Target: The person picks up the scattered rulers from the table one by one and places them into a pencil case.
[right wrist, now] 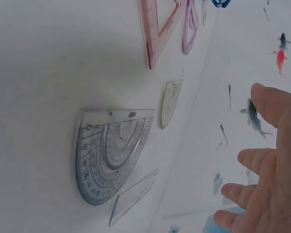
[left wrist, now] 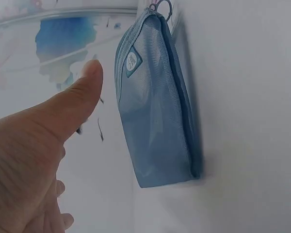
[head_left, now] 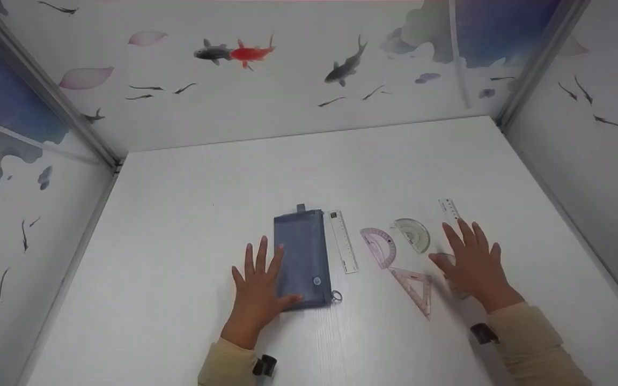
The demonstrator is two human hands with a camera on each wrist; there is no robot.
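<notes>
A blue zippered mesh pouch lies flat on the table, with a small ring at its near right corner. My left hand hovers over its left edge, fingers spread and thumb stretched out; the left wrist view shows the thumb apart from the pouch. My right hand, also with spread fingers, is above a large clear protractor and beside a short clear ruler. Neither hand holds anything. The right hand covers most of that protractor in the head view.
Between the hands lie a clear ruler, a pink protractor, a smaller clear protractor and a pink set square. Printed panels with fish wall in the white table at the back and sides.
</notes>
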